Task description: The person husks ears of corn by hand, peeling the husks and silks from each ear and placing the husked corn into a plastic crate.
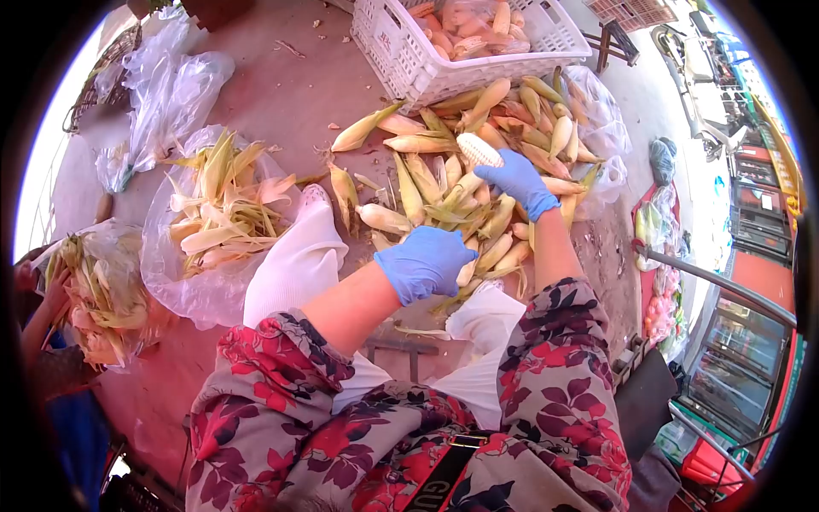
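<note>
At the far left edge, another person's hand (58,294) touches a clear bag of husks (109,290). Above it, in the upper left, lie crumpled plastic bags (179,85). Next, left of centre, a heap of loose husks (223,205) sits on an opened plastic sheet (166,269). The wearer's white-clad leg (290,260) stands between that heap and a pile of corn ears (418,183) in the centre. A white crate (397,64) holding bagged ears stands at the top, just behind the pile; a clear plastic bag (601,107) lies along the pile's right side. Farther right is a metal rail (721,286).

The ground (273,51) is pinkish and dusty, scattered with scraps; along the right edge a bright street scene shows glass-fronted cabinets (738,363).

The blue-gloved left hand (426,264) reaches over the pile's near edge, fingers bent; whether it grips an ear cannot be told. Right of it, the blue-gloved right hand (519,181) is closed around the lower end of a peeled white ear (479,150), above the pile, right of centre. The ear's long axis slants, its free end pointing to the upper left.
</note>
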`<state>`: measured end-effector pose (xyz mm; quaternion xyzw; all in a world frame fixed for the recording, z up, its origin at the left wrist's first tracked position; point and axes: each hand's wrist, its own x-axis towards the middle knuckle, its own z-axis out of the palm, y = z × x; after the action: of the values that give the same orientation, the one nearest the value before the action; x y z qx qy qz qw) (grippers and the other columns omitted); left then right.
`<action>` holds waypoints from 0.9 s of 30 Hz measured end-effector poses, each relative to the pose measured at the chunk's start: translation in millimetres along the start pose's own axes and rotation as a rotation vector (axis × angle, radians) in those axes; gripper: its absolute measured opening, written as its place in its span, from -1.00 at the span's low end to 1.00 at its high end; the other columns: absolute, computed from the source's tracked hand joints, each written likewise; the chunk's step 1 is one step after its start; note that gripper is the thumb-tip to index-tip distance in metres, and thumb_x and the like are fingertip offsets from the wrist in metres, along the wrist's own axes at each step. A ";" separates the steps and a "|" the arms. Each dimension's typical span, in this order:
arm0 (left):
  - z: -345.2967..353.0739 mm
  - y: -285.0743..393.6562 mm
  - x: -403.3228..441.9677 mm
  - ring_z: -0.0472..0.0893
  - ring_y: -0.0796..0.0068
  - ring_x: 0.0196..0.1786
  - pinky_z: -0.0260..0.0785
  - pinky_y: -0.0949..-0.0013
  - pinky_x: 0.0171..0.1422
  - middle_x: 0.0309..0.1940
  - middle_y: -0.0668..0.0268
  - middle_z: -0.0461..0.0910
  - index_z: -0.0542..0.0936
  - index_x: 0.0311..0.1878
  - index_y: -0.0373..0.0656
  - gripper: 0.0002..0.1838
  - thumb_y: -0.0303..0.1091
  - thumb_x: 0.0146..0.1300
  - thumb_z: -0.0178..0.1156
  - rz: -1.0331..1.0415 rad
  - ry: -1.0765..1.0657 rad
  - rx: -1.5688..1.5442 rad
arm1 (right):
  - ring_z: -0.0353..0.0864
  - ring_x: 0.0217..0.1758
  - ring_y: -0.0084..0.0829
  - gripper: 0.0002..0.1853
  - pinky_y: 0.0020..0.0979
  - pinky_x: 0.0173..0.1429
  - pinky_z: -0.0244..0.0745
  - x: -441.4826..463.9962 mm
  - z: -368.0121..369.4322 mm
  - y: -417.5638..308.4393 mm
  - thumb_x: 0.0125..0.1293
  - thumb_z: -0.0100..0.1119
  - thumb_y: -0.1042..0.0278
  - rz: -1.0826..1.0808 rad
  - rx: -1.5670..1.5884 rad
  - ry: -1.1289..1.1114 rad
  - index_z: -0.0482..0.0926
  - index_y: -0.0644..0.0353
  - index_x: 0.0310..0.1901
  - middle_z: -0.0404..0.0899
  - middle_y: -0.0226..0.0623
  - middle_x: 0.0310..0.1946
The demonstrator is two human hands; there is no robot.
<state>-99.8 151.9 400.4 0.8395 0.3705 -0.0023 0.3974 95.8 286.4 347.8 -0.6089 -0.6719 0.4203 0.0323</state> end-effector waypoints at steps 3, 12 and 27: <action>9.3 5.6 9.6 0.56 0.12 -0.15 0.42 0.13 -0.11 -0.17 0.12 0.52 0.46 0.08 -0.08 -0.43 -0.19 -0.08 0.29 -0.004 0.004 -0.041 | 0.45 -0.62 -0.67 -0.50 -0.65 -0.56 0.30 50.0 -56.1 -39.1 0.06 0.25 -0.10 -0.114 0.375 0.089 0.54 0.25 -0.24 0.52 -0.42 -0.51; -21.8 14.9 -5.7 0.52 0.23 -0.11 0.27 0.14 0.09 -0.13 0.13 0.50 0.40 0.07 -0.24 -0.43 -0.16 0.01 0.26 -0.080 0.117 0.060 | 0.59 -0.14 -0.26 -0.54 -0.26 0.02 0.43 146.1 -23.4 69.5 0.07 0.14 -0.02 -0.021 -0.292 0.359 0.55 0.07 -0.05 0.59 -0.18 -0.17; -36.0 2.6 35.0 0.46 0.20 0.04 0.12 0.08 0.26 0.08 0.02 0.41 0.35 0.11 -0.31 -0.39 -0.06 0.10 0.14 -0.109 -0.201 0.017 | 0.52 -0.11 -0.22 -0.67 -0.27 0.10 0.22 314.1 59.8 148.5 0.16 -0.01 0.27 -0.183 -1.297 -0.076 0.55 0.11 -0.05 0.60 -0.16 -0.30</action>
<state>-83.2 196.6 416.4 0.8169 0.3739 -0.1112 0.4249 99.6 506.4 72.4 -0.4303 -0.8388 -0.0533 -0.3294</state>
